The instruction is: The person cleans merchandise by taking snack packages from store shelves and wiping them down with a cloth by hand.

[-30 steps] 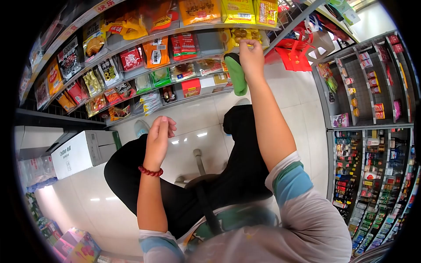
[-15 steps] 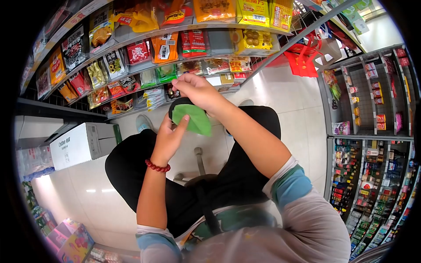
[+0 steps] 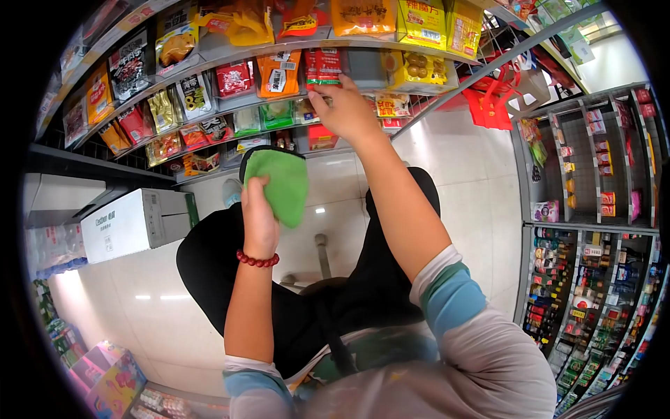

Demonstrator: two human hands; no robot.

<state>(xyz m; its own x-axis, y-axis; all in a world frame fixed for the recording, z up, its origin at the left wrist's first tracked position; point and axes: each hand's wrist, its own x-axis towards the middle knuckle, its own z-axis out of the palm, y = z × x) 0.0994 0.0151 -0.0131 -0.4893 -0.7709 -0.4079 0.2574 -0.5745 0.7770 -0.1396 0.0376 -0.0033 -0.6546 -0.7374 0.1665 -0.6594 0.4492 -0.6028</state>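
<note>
In the head view, my left hand [image 3: 259,213] grips a green cloth [image 3: 285,183] with a dark edging, its thumb lying over the cloth's face. The cloth hangs above the floor before my knees. My right hand [image 3: 347,112] reaches to the shelf, fingers apart, at the lower edge of a red and green snack packet [image 3: 324,65]. Whether the fingertips touch the packet I cannot tell. To its left stands an orange packet [image 3: 279,74] with a white label, and below is a green packet [image 3: 277,113].
Tiered shelves of snack packets curve across the front, with a metal shelf edge [image 3: 230,54]. A white carton [image 3: 129,227] stands at left. Red bags [image 3: 491,106] hang at right, beside more stocked shelving [image 3: 590,223]. My knees flank a stool's leg [image 3: 322,255].
My right hand has left the cloth and moved up to the red and green packet. The left hand has kept the cloth, which now hangs more spread out, slightly left.
</note>
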